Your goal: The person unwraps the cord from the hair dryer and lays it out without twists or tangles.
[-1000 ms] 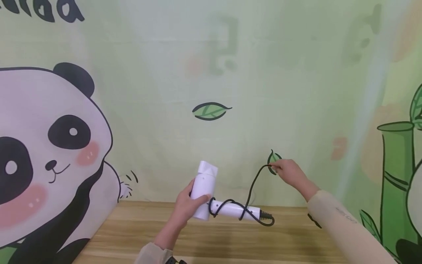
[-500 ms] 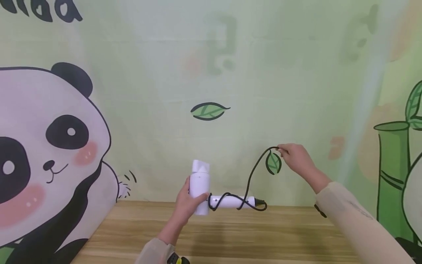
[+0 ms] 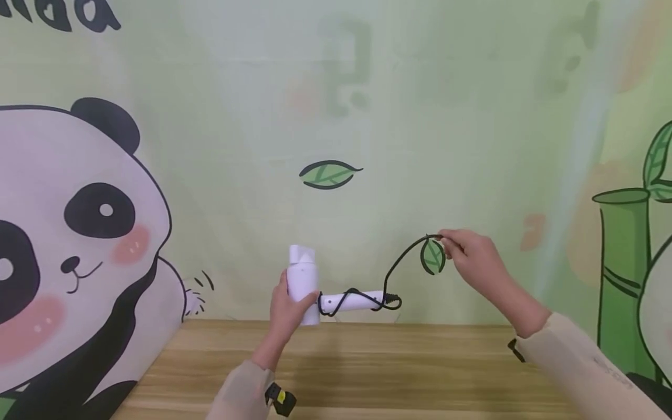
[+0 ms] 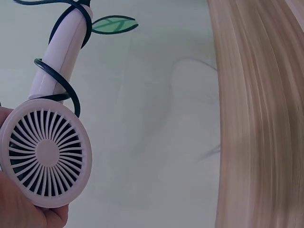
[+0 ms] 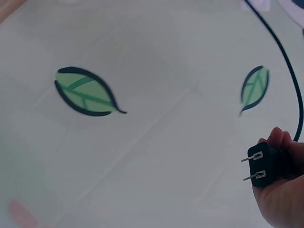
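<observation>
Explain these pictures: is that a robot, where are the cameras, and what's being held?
No robot here, just a person working bare-handed. The widest view comes from a camera worn on the head, looking forward and down; the other two come from cameras on the wrists. The left hand grips a white hair dryer in front of a panda backdrop; the left wrist's picture shows its round grille. A black cord winds around the dryer's handle and runs to the right hand, which holds the two-pronged plug, seen from the right wrist. Below is a wooden surface.
</observation>
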The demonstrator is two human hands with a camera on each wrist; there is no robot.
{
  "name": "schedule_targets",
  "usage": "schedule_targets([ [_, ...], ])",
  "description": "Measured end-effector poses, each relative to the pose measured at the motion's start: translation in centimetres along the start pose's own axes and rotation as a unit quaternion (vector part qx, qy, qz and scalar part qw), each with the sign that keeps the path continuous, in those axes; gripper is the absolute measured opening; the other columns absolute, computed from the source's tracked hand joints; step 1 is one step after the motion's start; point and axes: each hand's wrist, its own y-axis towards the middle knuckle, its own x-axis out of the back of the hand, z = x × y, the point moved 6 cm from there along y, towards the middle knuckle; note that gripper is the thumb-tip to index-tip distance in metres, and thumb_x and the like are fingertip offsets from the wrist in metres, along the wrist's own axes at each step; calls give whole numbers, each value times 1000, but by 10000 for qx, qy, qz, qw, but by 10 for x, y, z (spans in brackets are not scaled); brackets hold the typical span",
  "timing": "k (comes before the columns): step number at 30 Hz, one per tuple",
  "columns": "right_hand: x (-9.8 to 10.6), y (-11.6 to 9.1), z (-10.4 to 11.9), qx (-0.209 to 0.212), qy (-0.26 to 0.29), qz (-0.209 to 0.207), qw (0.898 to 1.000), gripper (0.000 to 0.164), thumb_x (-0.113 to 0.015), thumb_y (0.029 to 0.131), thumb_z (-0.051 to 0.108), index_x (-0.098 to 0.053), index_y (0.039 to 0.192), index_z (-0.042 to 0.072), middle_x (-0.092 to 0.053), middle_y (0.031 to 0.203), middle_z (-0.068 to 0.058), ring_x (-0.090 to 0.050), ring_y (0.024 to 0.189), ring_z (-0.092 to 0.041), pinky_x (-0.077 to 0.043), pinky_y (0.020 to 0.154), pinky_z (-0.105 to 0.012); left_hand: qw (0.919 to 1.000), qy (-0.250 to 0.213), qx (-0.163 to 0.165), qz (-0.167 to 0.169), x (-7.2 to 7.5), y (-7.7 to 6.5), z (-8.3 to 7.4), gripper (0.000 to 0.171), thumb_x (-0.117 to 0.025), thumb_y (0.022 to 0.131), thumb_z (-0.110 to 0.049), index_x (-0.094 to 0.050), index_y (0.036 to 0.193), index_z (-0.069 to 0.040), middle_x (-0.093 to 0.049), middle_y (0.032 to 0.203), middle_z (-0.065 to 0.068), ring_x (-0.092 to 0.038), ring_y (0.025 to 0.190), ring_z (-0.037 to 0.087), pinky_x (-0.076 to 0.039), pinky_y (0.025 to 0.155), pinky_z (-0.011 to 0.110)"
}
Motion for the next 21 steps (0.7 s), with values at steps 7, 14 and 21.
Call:
schedule_targets([
  [7,-3,-35,38,1433,40,-291,9892,18,-69,87,-10,-75,103,-6,-65,74,2,-52,66,-3,-50,58,-23,9997,223,31,-116,1,7,7,91,-79,82,-17,-31,155,6,-55,124,36,-59,108,45,-60,85,57],
  [14,-18,-70,59,2276,509,-169,9723,12,-69,91,0,-75,101,-2,-62,72,5,-44,68,6,-42,56,-12,9997,149,4,-214,0,14,8,88,-77,83,-18,-31,155,4,-55,125,34,-58,110,45,-59,87,58],
  [21,-45,-102,57,2345,684,583,9679,14,-70,90,-1,-75,103,0,-65,74,6,-49,71,7,-48,59,-12,9993,189,-115,-303,1,19,2,85,-77,82,-17,-35,153,3,-56,124,34,-58,110,44,-58,87,58],
])
